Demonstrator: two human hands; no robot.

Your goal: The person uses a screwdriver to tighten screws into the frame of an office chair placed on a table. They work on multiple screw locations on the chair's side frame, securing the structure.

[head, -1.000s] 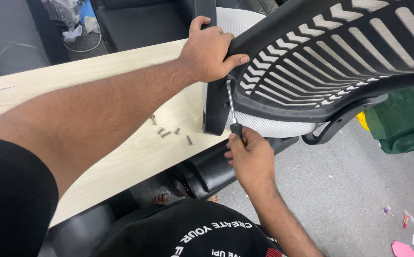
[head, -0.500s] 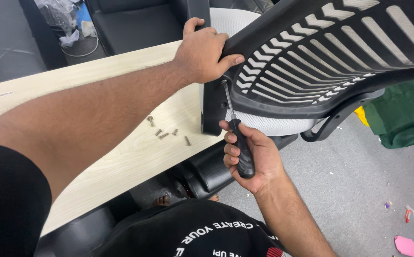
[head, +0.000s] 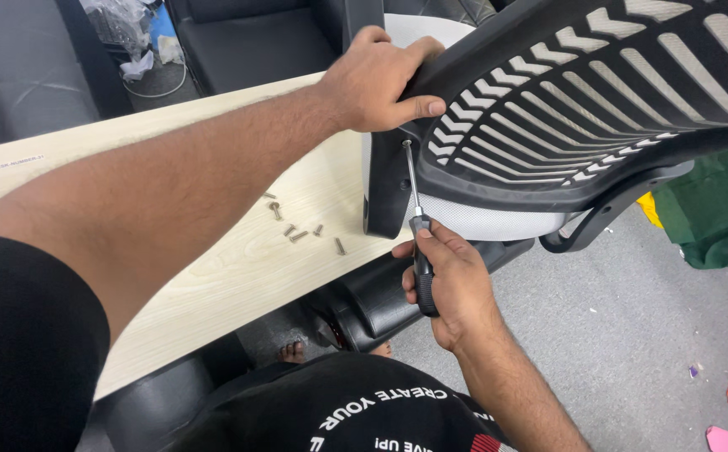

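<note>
Screwdriver set to the underside of a slatted chair back, seen from above.
Left hand (head: 376,77) gripping the edge of the black chair back (head: 581,100); right hand (head: 450,280) closed around the black-handled screwdriver (head: 418,243), tip raised to the frame. Loose screws (head: 297,230) scattered on the pale wooden table (head: 238,276) just beside.

The person wears a black short-sleeved shirt. Its left sleeve fills the lower left corner of the view as a plain dark fold ending above the elbow, and below that the arm is bare down to the left hand (head: 376,79). The right forearm is bare as well, with no watch, band or ring showing on the right hand (head: 452,285). Across the shirt's chest runs curved white lettering, with a small patch of red print beside it. Bare toes show beneath.
</note>
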